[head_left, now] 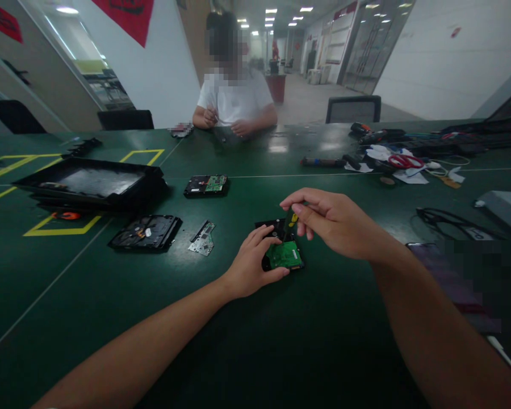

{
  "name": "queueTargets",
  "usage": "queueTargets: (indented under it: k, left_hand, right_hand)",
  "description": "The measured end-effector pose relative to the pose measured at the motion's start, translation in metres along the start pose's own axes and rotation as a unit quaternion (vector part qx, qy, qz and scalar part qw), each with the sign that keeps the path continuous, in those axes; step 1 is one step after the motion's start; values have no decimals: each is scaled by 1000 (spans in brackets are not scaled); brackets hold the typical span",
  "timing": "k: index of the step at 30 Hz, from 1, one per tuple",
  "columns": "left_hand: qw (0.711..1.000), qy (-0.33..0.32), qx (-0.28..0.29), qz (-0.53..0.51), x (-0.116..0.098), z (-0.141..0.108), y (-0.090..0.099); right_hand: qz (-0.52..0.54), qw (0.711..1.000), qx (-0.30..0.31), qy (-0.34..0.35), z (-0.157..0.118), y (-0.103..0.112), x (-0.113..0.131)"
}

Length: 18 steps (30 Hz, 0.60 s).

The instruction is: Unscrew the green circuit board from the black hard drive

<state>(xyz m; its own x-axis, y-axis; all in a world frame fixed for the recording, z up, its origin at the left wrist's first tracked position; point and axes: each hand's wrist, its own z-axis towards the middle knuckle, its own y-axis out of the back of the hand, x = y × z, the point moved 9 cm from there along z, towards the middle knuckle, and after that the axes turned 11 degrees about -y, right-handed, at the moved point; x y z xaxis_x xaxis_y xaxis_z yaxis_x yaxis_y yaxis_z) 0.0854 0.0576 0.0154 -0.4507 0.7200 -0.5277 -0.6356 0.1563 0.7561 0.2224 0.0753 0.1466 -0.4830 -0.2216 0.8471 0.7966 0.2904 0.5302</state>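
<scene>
A hard drive with a green circuit board lies on the green table in front of me. My left hand rests on its left side, fingers spread over the top and thumb along the near edge. Above the drive, my right hand pinches a screwdriver with a black and yellow handle. The tool points down at the drive; its tip is too small to make out. A loose circuit board lies to the left of the drive.
Two more drives and a black tray stand on the left of the table. Cables, papers and tools lie at the back right, a dark phone-like slab at the right. A person sits opposite.
</scene>
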Motion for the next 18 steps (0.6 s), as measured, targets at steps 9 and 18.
queueTargets:
  k: [9, 18]
  left_hand:
    - [1000, 0, 0, 3, -2, 0, 1]
    - [1000, 3, 4, -1, -3, 0, 2]
  right_hand:
    - [-57, 997, -44, 4, 0, 7, 0]
    - [-69, 996, -52, -20, 0, 8, -6]
